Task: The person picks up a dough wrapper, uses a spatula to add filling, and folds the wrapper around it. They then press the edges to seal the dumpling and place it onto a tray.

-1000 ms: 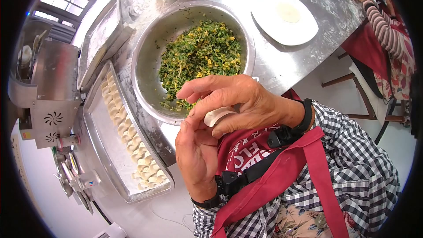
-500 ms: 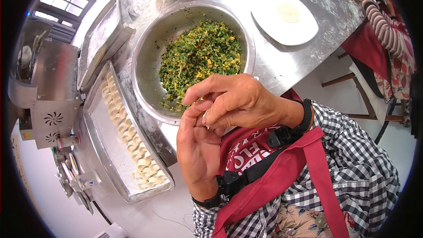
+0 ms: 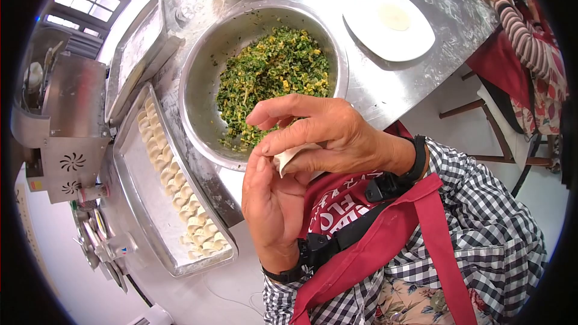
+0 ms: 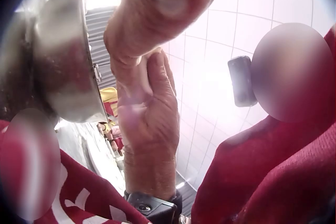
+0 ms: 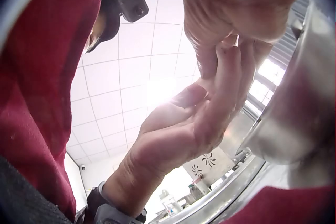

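Note:
Between both hands, just in front of the bowl's near rim, is a pale folded dumpling. My right hand pinches it from above, with the thumb along one side and the index finger along the other. Its edge also shows as a whitish strip in the left wrist view, beside the right thumb. My left hand holds the dumpling from the other side, fingertips at its edge and palm turned toward the right hand. Fingers hide most of the dumpling. Behind the hands stands a large steel bowl of chopped green and yellow filling.
On the left, a metal tray bears rows of finished dumplings. Beyond it stand another floury tray and a steel machine. A white plate holds a round wrapper. Another person's striped sleeve shows far right.
Half a second ago the right fingers were closed further over the dumpling and only a sliver showed. Now its side is visible again as the right index finger has lifted. The left hand stays nearly still.

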Tool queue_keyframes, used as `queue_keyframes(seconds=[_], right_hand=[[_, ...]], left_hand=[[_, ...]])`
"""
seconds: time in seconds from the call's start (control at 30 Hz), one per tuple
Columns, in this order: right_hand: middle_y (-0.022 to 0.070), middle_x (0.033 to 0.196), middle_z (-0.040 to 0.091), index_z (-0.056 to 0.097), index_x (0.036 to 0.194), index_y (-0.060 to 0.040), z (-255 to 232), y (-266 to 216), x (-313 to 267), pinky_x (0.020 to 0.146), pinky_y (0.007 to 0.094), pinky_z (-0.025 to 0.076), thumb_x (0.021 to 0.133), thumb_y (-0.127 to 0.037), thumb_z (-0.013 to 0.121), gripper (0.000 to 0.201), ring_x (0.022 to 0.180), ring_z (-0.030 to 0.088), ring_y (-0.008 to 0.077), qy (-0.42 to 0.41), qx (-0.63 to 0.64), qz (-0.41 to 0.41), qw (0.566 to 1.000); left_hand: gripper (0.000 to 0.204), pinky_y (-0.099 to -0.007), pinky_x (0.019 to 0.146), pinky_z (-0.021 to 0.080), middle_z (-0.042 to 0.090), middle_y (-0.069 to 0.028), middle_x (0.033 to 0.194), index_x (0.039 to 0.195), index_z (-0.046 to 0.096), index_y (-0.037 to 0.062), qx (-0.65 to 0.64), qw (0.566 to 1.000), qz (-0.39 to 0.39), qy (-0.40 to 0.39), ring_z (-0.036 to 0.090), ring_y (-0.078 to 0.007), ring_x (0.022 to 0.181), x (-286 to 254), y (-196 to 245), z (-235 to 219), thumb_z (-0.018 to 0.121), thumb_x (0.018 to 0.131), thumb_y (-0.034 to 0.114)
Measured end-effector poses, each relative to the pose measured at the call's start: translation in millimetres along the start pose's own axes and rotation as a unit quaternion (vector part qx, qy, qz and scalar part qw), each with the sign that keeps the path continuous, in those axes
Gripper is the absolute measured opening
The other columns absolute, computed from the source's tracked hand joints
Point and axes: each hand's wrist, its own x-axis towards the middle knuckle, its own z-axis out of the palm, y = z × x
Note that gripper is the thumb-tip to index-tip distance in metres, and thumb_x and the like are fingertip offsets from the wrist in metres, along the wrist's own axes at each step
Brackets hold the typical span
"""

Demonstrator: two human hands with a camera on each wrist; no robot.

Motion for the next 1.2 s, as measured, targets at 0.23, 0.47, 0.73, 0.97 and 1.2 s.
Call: queue_keyframes(seconds=[0.23, 0.47, 0.73, 0.97, 1.2], right_hand=[[0.0145, 0.109, 0.056, 0.067, 0.087, -0.0039, 0, 0, 1, 0.076, 0.0290, 0.049, 0.068, -0.002, 0.071, 0.019, 0.095, 0.058, 0.0226, -0.006, -0.022, -0.044, 0.999], [0.0097, 0.106, 0.059, 0.067, 0.082, -0.0059, 2, 7, 1, 0.078, 0.0298, 0.046, 0.070, -0.005, 0.069, 0.012, 0.093, 0.058, 0.0214, 0.006, -0.037, -0.077, 0.996], [0.0150, 0.109, 0.057, 0.066, 0.085, -0.0020, 4, 7, 3, 0.076, 0.0314, 0.048, 0.070, -0.005, 0.071, 0.016, 0.095, 0.057, 0.0236, -0.001, -0.027, -0.108, 0.994], [0.0155, 0.108, 0.058, 0.066, 0.084, -0.0013, 2, 9, 6, 0.078, 0.0323, 0.047, 0.071, -0.005, 0.070, 0.015, 0.095, 0.057, 0.0258, 0.001, -0.024, -0.139, 0.990], [0.0146, 0.103, 0.061, 0.064, 0.086, 0.0004, 11, 4, 12, 0.079, 0.0349, 0.046, 0.070, -0.007, 0.070, 0.019, 0.097, 0.057, 0.0267, 0.060, -0.070, -0.131, 0.987]], left_hand=[[0.038, -0.0408, 0.098, 0.039, 0.046, -0.0142, 0.123, 0.126, 0.037, -0.0009, 0.001, 1.000, 0.012, 0.018, 0.048, -0.0248, 0.114, 1, -2, 0, 0.040, 0.091, 0.013], [0.038, -0.0401, 0.097, 0.040, 0.046, -0.0140, 0.125, 0.127, 0.036, 0.0000, -0.010, 0.999, -0.002, 0.036, 0.048, -0.0247, 0.114, -1, -2, -3, 0.040, 0.091, 0.012], [0.043, -0.0398, 0.098, 0.039, 0.043, -0.0126, 0.128, 0.132, 0.030, 0.0013, -0.038, 0.999, -0.002, 0.000, 0.046, -0.0241, 0.117, 0, -1, -3, 0.040, 0.092, 0.013], [0.042, -0.0394, 0.098, 0.038, 0.041, -0.0115, 0.131, 0.133, 0.030, 0.0037, -0.111, 0.993, -0.018, -0.035, 0.044, -0.0247, 0.119, 2, -2, -5, 0.037, 0.094, 0.015], [0.037, -0.0356, 0.087, 0.045, 0.048, -0.0104, 0.121, 0.127, 0.037, 0.0021, -0.137, 0.990, -0.028, 0.037, 0.051, -0.0206, 0.108, 0, 2, 1, 0.039, 0.093, 0.016]])
